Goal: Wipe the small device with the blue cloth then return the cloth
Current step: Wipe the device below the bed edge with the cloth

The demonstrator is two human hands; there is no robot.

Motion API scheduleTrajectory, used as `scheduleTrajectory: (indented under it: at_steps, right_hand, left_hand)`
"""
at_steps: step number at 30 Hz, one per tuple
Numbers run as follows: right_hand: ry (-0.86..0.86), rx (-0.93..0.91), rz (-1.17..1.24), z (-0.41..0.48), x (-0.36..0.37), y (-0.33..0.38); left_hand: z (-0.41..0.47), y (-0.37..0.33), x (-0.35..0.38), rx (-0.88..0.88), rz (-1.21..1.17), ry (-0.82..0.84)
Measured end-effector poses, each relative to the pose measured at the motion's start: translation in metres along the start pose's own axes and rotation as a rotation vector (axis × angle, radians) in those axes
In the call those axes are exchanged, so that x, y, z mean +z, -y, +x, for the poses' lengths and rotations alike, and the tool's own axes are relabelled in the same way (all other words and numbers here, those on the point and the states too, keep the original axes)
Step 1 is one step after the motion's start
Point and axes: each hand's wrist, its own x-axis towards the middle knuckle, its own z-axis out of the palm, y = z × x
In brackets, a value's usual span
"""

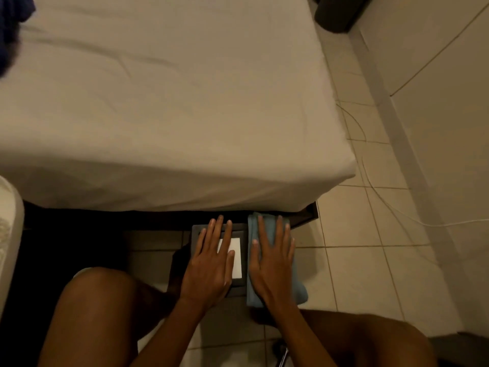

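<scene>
Hands flat, fingers spread and gripping nothing: my left hand [209, 263] lies palm-down across the small dark-framed device with a white screen [236, 256], and my right hand [271, 263] presses palm-down on the folded blue cloth [299, 288]. Device and cloth lie side by side, edges touching, above the pale tiled floor [357, 260] between my bare knees; what carries them I cannot tell. The bed with its cream sheet [164, 107] stands just beyond them.

A bed [164, 107] with a wrinkled beige sheet fills most of the view above a tiled floor [352, 250]. A thin white cable [391, 205] trails across the tiles, and 1 dark blue fabric [12, 27] lies at the bed's upper-left corner.
</scene>
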Motion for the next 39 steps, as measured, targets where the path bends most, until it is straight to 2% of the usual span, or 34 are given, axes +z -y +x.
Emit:
scheduleTrajectory:
  at_steps: [5, 9, 12, 14, 18, 22, 26, 27, 31, 36, 39]
  right_hand:
    - [0.155, -0.142, 0.024, -0.040, -0.002, -0.016]
    - [0.014, -0.009, 0.012, 0.007, 0.001, -0.001]
    - [0.104, -0.187, 0.009, -0.025, 0.005, -0.002]
    - [0.131, -0.210, 0.011, -0.033, 0.000, -0.019]
    - [0.014, -0.013, 0.017, 0.006, 0.001, 0.000]
    - [0.110, -0.205, 0.019, -0.023, 0.004, 0.003]
    - [0.036, -0.055, 0.035, 0.006, 0.004, 0.007]
    - [0.029, -0.057, 0.031, 0.008, 0.006, 0.015]
    - [0.119, -0.282, 0.000, -0.012, 0.013, 0.021]
    - [-0.002, -0.066, 0.030, 0.003, 0.011, 0.022]
    - [0.060, -0.203, 0.006, -0.010, 0.017, 0.029]
  left_hand:
    - [-0.002, -0.002, -0.001, 0.004, -0.033, 0.004]
    - [0.001, -0.002, -0.001, -0.002, -0.009, -0.017]
    - [-0.003, -0.001, 0.000, -0.010, -0.022, -0.007]
    - [-0.003, -0.001, -0.001, -0.016, -0.042, -0.008]
    - [-0.001, 0.000, 0.000, -0.015, -0.039, -0.045]
    - [-0.008, 0.000, 0.000, -0.040, -0.106, -0.061]
    - [-0.004, 0.003, 0.000, -0.083, -0.101, -0.099]
    - [-0.004, 0.004, 0.000, -0.090, -0.109, -0.108]
    - [-0.007, 0.005, -0.002, -0.086, -0.158, -0.119]
    - [-0.006, 0.008, -0.002, -0.109, -0.198, -0.157]
    - [-0.011, 0.013, 0.001, -0.180, -0.300, -0.183]
